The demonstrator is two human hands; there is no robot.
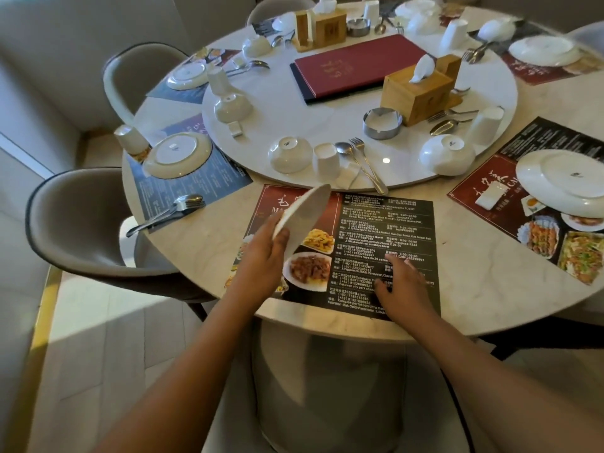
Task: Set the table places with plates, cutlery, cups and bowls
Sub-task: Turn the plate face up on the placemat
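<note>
Fingers of the left hand grip the rim of a white plate, tilted above the printed placemat on the counter. Fingers of the right hand lie spread flat on that mat, holding nothing. Neighbouring places carry plates. The bowl, cup and spoon and fork stand on the turntable, not yet laid. The left fingertips are hidden behind the plate, and the far settings are blurred.

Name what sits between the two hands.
Head view: only the placemat, its printed food photos and text; nothing stands on it between the left hand, holding a plate, and the right hand.
</note>
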